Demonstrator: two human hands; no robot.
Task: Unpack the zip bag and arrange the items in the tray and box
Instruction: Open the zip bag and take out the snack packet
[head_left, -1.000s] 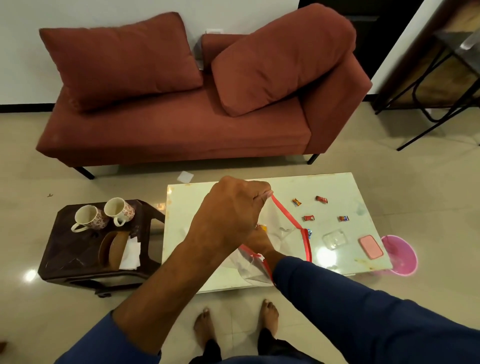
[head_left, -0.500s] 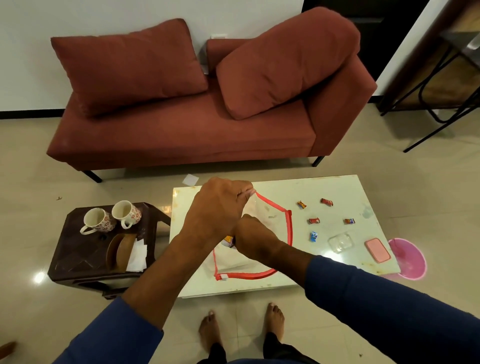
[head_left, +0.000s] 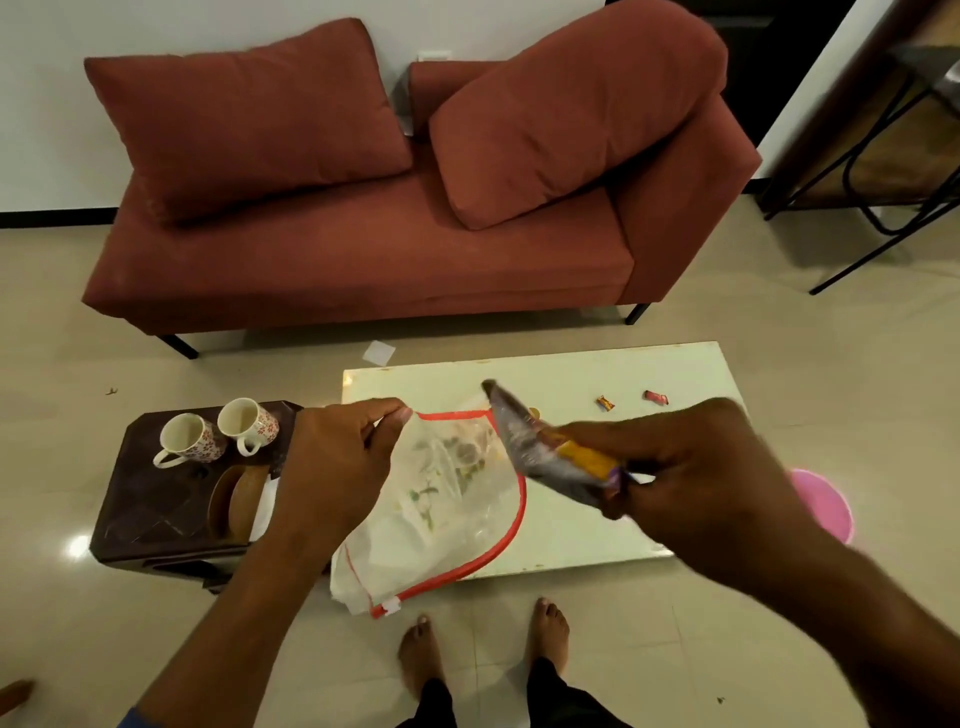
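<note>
A clear zip bag (head_left: 441, 509) with a red zip edge hangs open over the near left of the white low table (head_left: 561, 374). My left hand (head_left: 332, 467) pinches the bag's top rim. My right hand (head_left: 691, 467) is outside the bag, shut on a dark purple snack packet (head_left: 535, 447) with an orange patch, held tilted above the table. Two small wrapped candies (head_left: 605, 402) (head_left: 655, 397) lie at the table's far side. My right arm hides the clear box and pink lid seen earlier.
A dark side table (head_left: 171, 519) at left carries two floral mugs (head_left: 218, 436) and a brown plate. A pink bin (head_left: 826, 504) stands by the table's right end. A red sofa (head_left: 395, 208) fills the background. My bare feet (head_left: 483, 644) stand at the table's near edge.
My right hand came out of the bag holding the purple packet and moved right. The bag swung down and hangs from my left hand.
</note>
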